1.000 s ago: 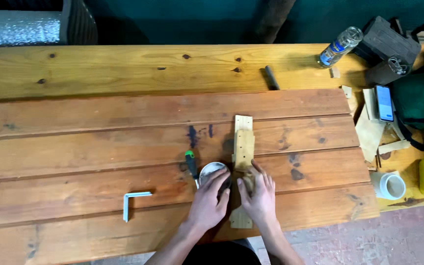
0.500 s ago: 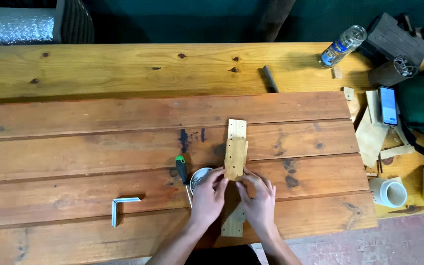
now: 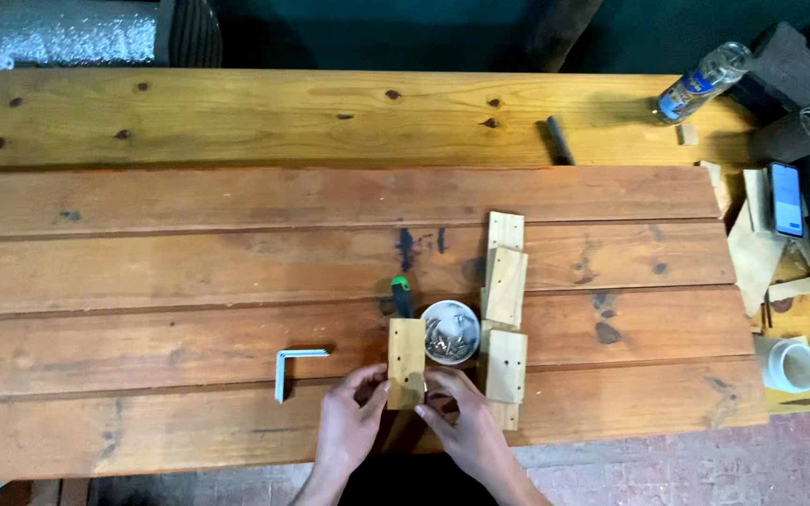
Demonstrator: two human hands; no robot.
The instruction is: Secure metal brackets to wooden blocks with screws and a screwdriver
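Observation:
Both hands hold a small light wooden block (image 3: 406,359) upright at its lower end, near the front of the wooden workbench (image 3: 189,253). My left hand (image 3: 350,426) grips its left side and my right hand (image 3: 462,424) its right side. Just right of the block sits a white bowl of screws (image 3: 450,332). A screwdriver with a green and black handle (image 3: 402,293) lies behind the block, partly hidden. Further right, a row of similar wooden blocks (image 3: 504,314) with small holes lies on the bench.
A metal L-bracket (image 3: 291,367) lies left of my hands. A plastic bottle (image 3: 702,81), a phone (image 3: 786,199), wood offcuts (image 3: 752,253) and a white cup (image 3: 788,364) sit at the right end. A dark rod (image 3: 559,140) lies at the back.
My hands have moved left from the row of blocks and now hold a separate block upright, left of the bowl. The camera view shifted slightly.

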